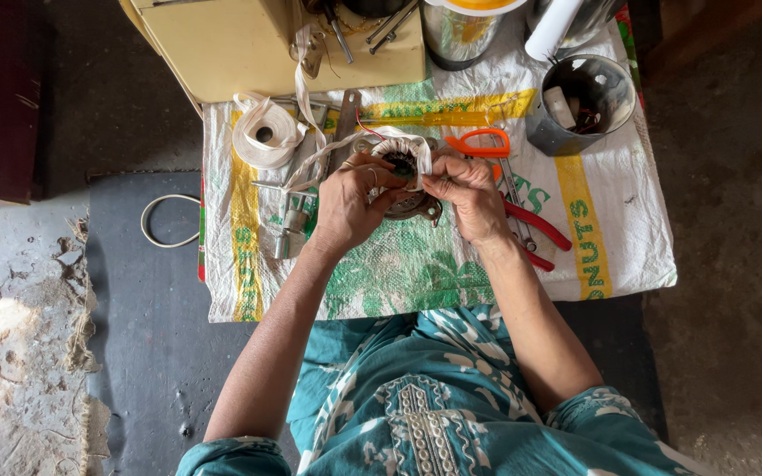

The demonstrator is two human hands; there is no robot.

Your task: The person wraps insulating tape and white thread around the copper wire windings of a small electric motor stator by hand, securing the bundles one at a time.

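While bent over a small tabletop [628,264] covered with a white woven sack printed in green and yellow, both hands meeting at one round metal motor stator [409,196] with white cloth-tape-wrapped windings, near the middle of the sack.

Head view: left hand [348,204] closed on the stator's left side, ring on one finger, thumb and fingers pinching the loose strip of white cloth tape [310,169] trailing up and left. Right hand [469,196] clamped on the stator's right edge, fingertips pressed to the wrapped winding. Hands close together, almost touching over the part.

Left of the hands, a flat roll of white cloth tape [264,132]. Just right, orange-handled scissors [480,143] and red-handled pliers [535,231]. Farther right, a grey metal tin [582,106] holding small bits. Behind, a cream-yellow box [231,44]. Teal patterned sleeves and tunic at the bottom edge.
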